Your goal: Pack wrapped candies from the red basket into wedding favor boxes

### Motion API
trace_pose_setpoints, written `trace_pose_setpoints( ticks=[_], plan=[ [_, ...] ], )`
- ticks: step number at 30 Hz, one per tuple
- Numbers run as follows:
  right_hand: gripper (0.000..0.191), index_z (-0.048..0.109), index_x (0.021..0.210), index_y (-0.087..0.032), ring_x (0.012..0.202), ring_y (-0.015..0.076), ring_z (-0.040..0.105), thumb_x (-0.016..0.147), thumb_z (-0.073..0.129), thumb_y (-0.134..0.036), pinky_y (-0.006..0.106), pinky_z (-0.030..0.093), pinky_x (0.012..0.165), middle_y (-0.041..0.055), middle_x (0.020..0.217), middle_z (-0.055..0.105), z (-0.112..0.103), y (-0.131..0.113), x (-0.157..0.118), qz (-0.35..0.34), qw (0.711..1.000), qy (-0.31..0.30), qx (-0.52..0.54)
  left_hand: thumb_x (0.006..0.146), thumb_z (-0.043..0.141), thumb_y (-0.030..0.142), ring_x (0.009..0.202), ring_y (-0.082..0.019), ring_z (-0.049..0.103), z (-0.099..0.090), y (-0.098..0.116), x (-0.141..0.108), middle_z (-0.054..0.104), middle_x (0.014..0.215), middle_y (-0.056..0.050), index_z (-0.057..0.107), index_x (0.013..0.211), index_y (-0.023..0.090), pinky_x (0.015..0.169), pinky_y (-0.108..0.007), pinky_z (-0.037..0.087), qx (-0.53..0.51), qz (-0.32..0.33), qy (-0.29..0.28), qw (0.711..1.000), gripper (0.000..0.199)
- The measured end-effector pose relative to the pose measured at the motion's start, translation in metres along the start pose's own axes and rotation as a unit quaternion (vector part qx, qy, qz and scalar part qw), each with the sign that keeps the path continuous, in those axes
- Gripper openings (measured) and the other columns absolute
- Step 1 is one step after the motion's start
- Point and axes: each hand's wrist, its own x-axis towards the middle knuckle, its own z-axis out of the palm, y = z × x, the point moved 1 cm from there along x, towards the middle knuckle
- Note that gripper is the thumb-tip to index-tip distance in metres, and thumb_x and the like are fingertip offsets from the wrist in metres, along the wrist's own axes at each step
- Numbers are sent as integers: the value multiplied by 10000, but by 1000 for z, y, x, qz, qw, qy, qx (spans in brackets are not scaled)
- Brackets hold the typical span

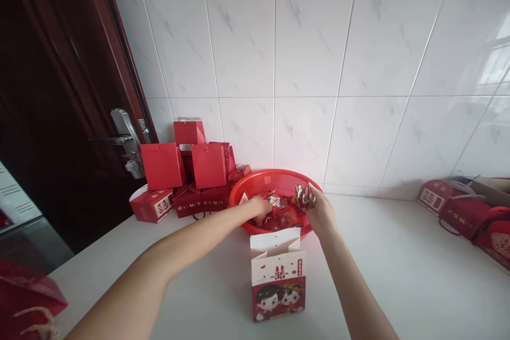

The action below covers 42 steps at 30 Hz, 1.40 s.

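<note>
right hand [322, 213]: gripping shiny brown foil packets [305, 196] at right side of round red plastic basket [271, 183] | left hand [260, 209]: in basket among red wrapped packets [287, 219], grip can't tell | open red-and-white card box [278, 289]: white tabletop [378, 260], before basket | step: likely picking packets | next: likely needs firm pinch

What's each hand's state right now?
Left hand: down in the red basket, fingertips hidden; grip cannot be told.
Right hand: closed, holding wrapped sweets.
</note>
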Motion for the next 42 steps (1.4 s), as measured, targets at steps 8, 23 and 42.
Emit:
trace_pose_setpoints(
  ticks=[8, 23, 42],
  plan=[
    [181, 703, 707, -206, 677, 182, 697, 652, 866, -265, 285, 572, 606, 10, 709, 739, 1, 0, 1, 5, 1000, 1, 7, 600, 783, 153, 671, -215, 584, -45, 12, -12, 576, 587, 19, 668, 628, 213, 753, -320, 463, 10, -14, 20, 1000, 133],
    [86, 717, 692, -192, 660, 162, 678, 700, 799, -217, 261, 576, 607, 16, 699, 745, 6, -4, -3, 26, 1000, 9, 2, 512, 875, 199, 1080, -265, 673, -66, 8, -22, 760, 1072, -38, 772, 951, 244, 890, -284, 497, -65, 1, 46, 997, 453],
    [79, 715, 746, -177, 727, 176, 715, 742, 778, -225, 267, 601, 666, 36, 760, 770, 3, -4, -1, 28, 1000, -2, -7, 449, 904, 338, 1041, -366, 675, -24, 28, -27, 787, 949, -81, 766, 822, 244, 972, -442, 484, 245, -142, -197, 938, 409]
  ],
)
